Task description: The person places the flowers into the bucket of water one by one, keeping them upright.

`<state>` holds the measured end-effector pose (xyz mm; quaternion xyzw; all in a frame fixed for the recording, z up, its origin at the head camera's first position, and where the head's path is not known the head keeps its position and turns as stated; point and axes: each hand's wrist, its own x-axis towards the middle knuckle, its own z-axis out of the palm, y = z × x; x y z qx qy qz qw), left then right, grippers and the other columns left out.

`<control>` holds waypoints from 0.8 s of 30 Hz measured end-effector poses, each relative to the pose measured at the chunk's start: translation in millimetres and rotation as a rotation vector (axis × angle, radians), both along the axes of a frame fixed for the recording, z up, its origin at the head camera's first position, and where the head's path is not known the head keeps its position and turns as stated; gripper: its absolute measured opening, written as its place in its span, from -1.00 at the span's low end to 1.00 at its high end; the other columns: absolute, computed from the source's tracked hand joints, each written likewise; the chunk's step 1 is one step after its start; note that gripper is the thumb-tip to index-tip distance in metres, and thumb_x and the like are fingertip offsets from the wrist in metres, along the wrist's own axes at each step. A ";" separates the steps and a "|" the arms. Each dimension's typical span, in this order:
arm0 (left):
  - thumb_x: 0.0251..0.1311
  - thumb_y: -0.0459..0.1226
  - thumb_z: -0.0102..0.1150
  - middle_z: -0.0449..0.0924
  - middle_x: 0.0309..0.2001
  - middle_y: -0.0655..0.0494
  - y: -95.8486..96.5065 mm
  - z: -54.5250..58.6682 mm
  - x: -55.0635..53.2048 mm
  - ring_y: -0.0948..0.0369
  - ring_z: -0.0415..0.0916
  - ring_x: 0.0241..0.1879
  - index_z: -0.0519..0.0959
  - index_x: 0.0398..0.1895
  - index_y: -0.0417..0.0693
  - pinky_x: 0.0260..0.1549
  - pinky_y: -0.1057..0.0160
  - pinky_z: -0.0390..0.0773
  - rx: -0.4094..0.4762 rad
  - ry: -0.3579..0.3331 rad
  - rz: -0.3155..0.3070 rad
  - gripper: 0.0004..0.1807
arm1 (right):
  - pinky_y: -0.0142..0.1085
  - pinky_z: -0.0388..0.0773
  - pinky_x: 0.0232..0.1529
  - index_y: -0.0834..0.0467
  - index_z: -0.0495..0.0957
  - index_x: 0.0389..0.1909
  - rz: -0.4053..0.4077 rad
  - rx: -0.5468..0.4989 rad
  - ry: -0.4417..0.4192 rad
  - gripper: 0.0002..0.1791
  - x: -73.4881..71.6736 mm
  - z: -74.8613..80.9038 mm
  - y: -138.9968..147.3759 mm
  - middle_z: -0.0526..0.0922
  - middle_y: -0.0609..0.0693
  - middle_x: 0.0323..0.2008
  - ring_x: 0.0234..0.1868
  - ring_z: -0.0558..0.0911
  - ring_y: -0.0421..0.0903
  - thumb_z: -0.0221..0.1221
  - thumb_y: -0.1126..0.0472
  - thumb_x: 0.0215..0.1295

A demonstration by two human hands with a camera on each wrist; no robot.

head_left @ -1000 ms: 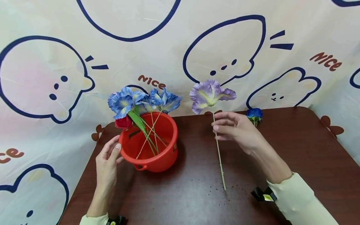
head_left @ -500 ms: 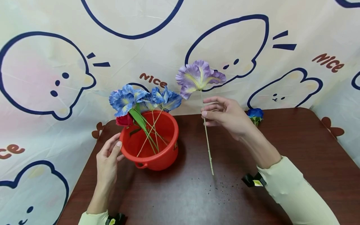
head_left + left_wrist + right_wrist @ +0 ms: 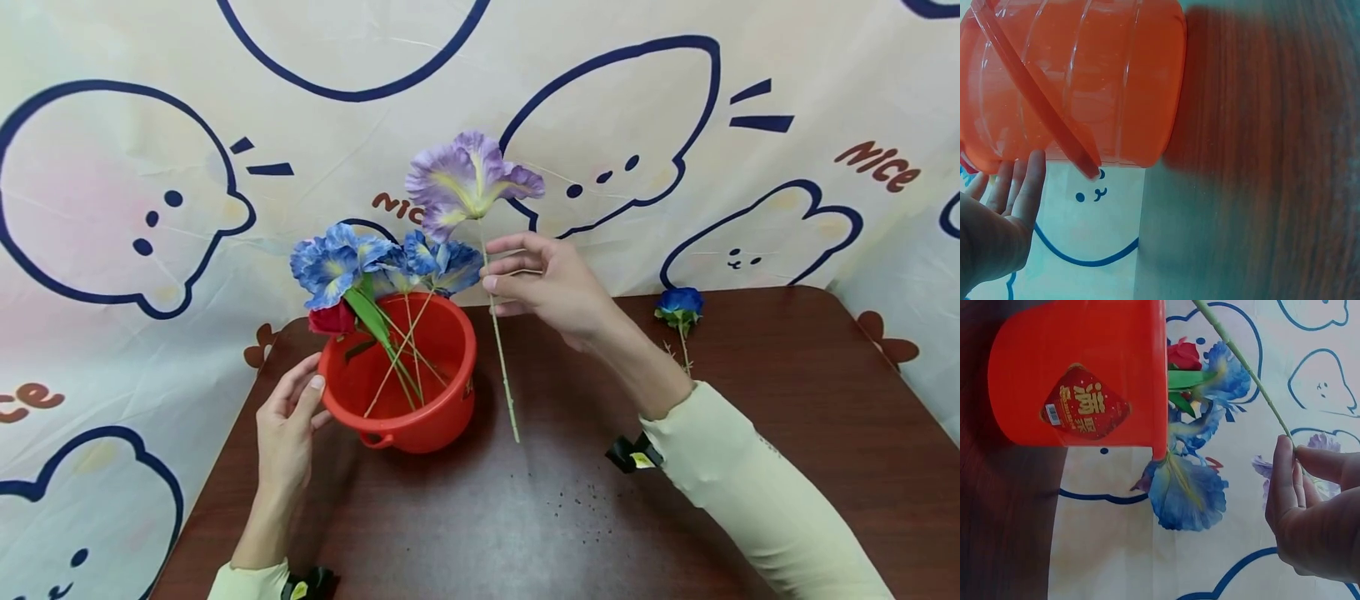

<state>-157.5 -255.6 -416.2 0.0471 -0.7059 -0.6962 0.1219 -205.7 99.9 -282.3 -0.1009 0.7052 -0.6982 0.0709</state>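
Note:
In the head view, my right hand [image 3: 558, 287] pinches the thin stem of a purple artificial iris [image 3: 472, 179] between thumb and fingers. The flower stands above the hand, its bare stem hanging to the right of a red bucket [image 3: 431, 429]. My left hand [image 3: 285, 429] touches the bucket's left side near the rim, thumb at the edge. Its fingers [image 3: 1029, 187] lie fairly straight against the wall in the left wrist view. Inside the bucket lean several blue irises [image 3: 333, 262] and a red flower [image 3: 332, 318] with green leaves [image 3: 367, 317].
A blue rose [image 3: 680, 307] lies at the back right of the dark wooden table [image 3: 450, 533], its stem partly behind my right arm. Dark crumbs [image 3: 585, 508] are scattered at the table's middle. A printed cloth [image 3: 337, 150] hangs behind.
My right hand has carried the purple iris left and upward, closer to the bucket. More of the blue rose now shows. My left hand and the bucket have stayed in place.

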 end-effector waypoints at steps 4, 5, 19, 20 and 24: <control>0.58 -0.19 0.19 0.74 0.13 0.24 0.7 0.7 -0.1 0.35 0.79 0.00 0.53 0.46 -0.05 -0.20 0.34 0.81 -0.002 -0.002 0.001 -0.54 | -0.12 0.85 -0.04 0.15 0.55 0.35 0.001 -0.018 0.014 -0.52 -3.7 3.0 -8.9 0.72 0.21 0.07 0.05 0.78 0.07 0.32 0.36 0.47; 0.58 -0.19 0.19 0.74 0.13 0.24 0.9 0.8 0.0 0.36 0.79 0.00 0.53 0.46 -0.06 -0.20 0.34 0.81 -0.002 -0.002 0.000 -0.54 | -0.12 0.85 -0.04 0.15 0.55 0.35 -0.002 -0.021 0.018 -0.53 -5.3 3.7 -11.2 0.72 0.20 0.05 0.04 0.79 0.08 0.33 0.36 0.46; 0.58 -0.20 0.19 0.74 0.13 0.25 1.7 -0.3 -0.2 0.36 0.79 0.00 0.49 0.50 -0.15 -0.20 0.34 0.81 0.001 0.001 -0.007 -0.49 | -0.17 0.86 -0.10 0.15 0.57 0.33 -0.039 -0.065 0.080 -0.54 -29.0 9.0 -40.2 0.72 0.13 0.01 0.02 0.79 0.11 0.33 0.36 0.46; 0.58 -0.20 0.19 0.74 0.13 0.25 1.5 -0.2 -0.3 0.36 0.79 0.00 0.48 0.50 -0.16 -0.20 0.34 0.81 0.002 0.002 -0.007 -0.48 | -0.19 0.86 -0.12 0.15 0.57 0.33 -0.041 -0.070 0.086 -0.54 -30.1 9.2 -42.5 0.73 0.13 0.01 0.03 0.78 0.14 0.33 0.36 0.46; 0.58 -0.21 0.19 0.75 0.11 0.23 0.4 0.5 0.0 0.35 0.79 -0.02 0.50 0.48 -0.16 -0.21 0.33 0.81 0.014 0.010 -0.003 -0.50 | -0.22 0.86 -0.16 0.17 0.58 0.33 -0.054 -0.098 0.105 -0.55 -33.8 8.9 -51.5 0.74 0.15 0.01 0.05 0.77 0.22 0.32 0.39 0.46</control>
